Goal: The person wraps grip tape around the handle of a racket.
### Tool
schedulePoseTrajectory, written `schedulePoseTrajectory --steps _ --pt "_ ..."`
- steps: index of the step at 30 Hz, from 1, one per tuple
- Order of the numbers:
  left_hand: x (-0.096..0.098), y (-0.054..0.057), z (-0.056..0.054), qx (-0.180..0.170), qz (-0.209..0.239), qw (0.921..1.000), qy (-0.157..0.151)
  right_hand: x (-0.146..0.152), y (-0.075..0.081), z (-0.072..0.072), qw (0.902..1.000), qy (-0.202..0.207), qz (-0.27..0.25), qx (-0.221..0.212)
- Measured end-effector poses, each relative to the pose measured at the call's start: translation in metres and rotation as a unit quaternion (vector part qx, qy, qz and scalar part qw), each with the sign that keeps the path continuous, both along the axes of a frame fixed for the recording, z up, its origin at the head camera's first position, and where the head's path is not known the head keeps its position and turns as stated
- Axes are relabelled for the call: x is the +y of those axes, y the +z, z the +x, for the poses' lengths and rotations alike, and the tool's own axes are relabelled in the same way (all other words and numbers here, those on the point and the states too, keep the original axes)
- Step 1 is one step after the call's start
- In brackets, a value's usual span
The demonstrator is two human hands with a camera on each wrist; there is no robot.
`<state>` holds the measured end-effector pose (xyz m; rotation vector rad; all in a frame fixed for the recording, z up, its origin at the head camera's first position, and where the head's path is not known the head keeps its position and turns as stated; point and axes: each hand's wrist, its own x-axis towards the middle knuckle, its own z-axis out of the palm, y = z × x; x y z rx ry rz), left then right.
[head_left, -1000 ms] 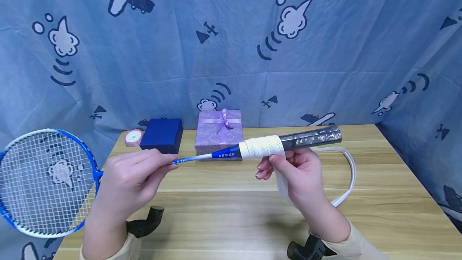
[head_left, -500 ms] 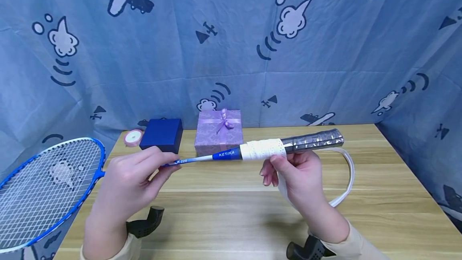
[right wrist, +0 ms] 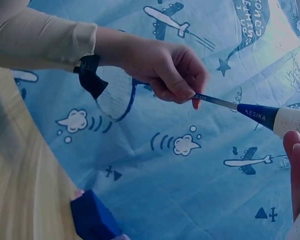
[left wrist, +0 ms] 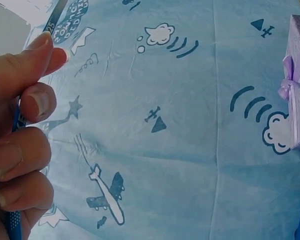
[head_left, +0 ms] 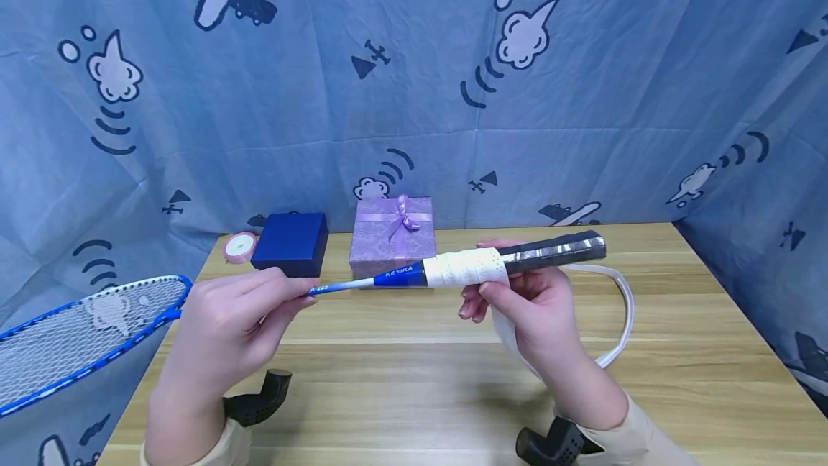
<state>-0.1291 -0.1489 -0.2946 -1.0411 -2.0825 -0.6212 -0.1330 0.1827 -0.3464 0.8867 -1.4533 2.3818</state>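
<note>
A blue and white badminton racket [head_left: 401, 276] is held level above the table, its strung head at the far left seen nearly edge-on. My left hand [head_left: 236, 322] pinches the slim shaft between thumb and fingers; the left wrist view shows the fingers curled around it. White perforated grip tape [head_left: 467, 267] is wound around the front part of the handle, and the black, shiny rear part [head_left: 556, 250] is bare. My right hand [head_left: 533, 315] pinches the tape at the wrap's edge, thumb in front, some fingers hidden behind. The tape's loose tail [head_left: 626, 308] loops behind the right wrist.
On the wooden table [head_left: 414, 387], a purple gift box [head_left: 393, 236] with a bow, a dark blue box [head_left: 290, 241] and a pink-rimmed ribbon spool [head_left: 238, 247] stand along the back edge. A blue patterned curtain [head_left: 414, 92] hangs behind them.
The racket has turned about its shaft, so its head has gone from a broad face to a thin, nearly edge-on shape. Both hands stay in about the same places.
</note>
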Motion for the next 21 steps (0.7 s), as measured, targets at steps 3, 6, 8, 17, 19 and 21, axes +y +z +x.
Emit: schedulePoseTrajectory --steps 3,6,8,17,19,21 --pt "0.0000 0.0003 0.0009 -0.012 0.000 0.9999 -0.003 0.0005 0.0002 0.0001 0.9999 -0.002 -0.009 0.004" --pt "0.0010 0.0002 0.0017 -0.018 -0.004 0.9998 0.007 0.0002 0.0006 0.0017 0.9998 -0.019 -0.010 -0.004" --pt "0.0022 -0.0001 0.0019 -0.017 -0.007 0.9997 0.018 -0.0004 0.0007 0.0035 0.9994 -0.032 -0.009 -0.013" --pt "0.0038 -0.0025 0.0017 -0.012 -0.006 0.9998 0.016 -0.0015 0.0012 0.0074 0.9958 -0.062 0.042 -0.053" --pt "0.0028 -0.0031 0.0021 -0.020 -0.006 0.9996 0.018 -0.0011 0.0008 0.0071 0.9960 -0.055 0.048 -0.050" --pt "0.0022 -0.0036 0.0021 -0.026 -0.005 0.9995 0.016 -0.0011 0.0004 0.0060 0.9971 -0.040 0.043 -0.048"
